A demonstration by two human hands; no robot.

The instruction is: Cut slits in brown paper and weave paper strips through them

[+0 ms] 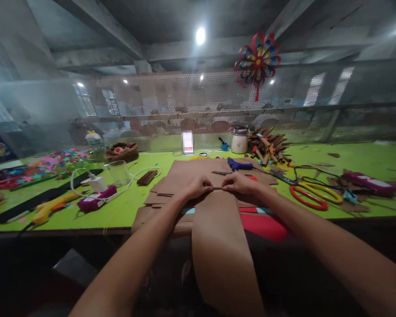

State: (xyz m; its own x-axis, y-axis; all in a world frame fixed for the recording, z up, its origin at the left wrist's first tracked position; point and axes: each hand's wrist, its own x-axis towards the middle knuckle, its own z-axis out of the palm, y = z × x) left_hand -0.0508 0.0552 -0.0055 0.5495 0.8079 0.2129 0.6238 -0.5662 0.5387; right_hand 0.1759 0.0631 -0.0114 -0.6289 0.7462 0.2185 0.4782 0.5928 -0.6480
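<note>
A long strip of brown kraft paper (219, 229) runs from the table down over its front edge toward me. At its far end, my left hand (200, 186) pinches the left corner, fingers closed. My right hand (236, 182) pinches the same end on the right, also closed. The end looks folded or rolled into a narrow edge between both hands. Under the strip lie stacked brown paper sheets (185, 171). Just beyond my fingers is a dark slim blade (220, 173), and a blue glue gun (239, 164) rests on the sheets.
Large scissors with red and yellow handles (308, 198) lie at right, near a purple power strip (369, 182). Left are a yellow glue gun (51, 209), another purple socket block (97, 199) and a clear cup (118, 172). Rolled paper pieces (269, 147) and a white jar (240, 141) stand behind.
</note>
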